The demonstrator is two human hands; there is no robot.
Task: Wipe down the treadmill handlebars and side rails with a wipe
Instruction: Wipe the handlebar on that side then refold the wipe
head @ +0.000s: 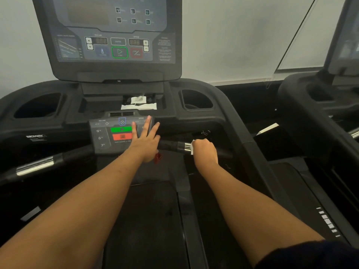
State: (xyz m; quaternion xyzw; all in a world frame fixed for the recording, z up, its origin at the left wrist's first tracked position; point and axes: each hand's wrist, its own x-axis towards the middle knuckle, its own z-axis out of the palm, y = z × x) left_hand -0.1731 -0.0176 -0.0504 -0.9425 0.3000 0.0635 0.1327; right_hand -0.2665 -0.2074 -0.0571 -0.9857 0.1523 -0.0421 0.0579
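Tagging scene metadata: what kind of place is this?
Probably a gym: a treadmill with a button console, a second similar machine beside it on the right, and the right hand holding a wipe on the handlebar.

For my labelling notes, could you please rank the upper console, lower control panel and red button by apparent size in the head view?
Largest: upper console
Next: lower control panel, partly under the left hand
Smallest: red button

From right hand (205, 153) on right bar (172, 145): 9 o'clock blocked by panel (103, 136) and left hand (145, 145); 3 o'clock closed by side arm (258, 152). Open gap at 12 o'clock; 6 o'clock free over deck (147, 220). Farther at 9 o'clock, left bar (37, 166) unobstructed.
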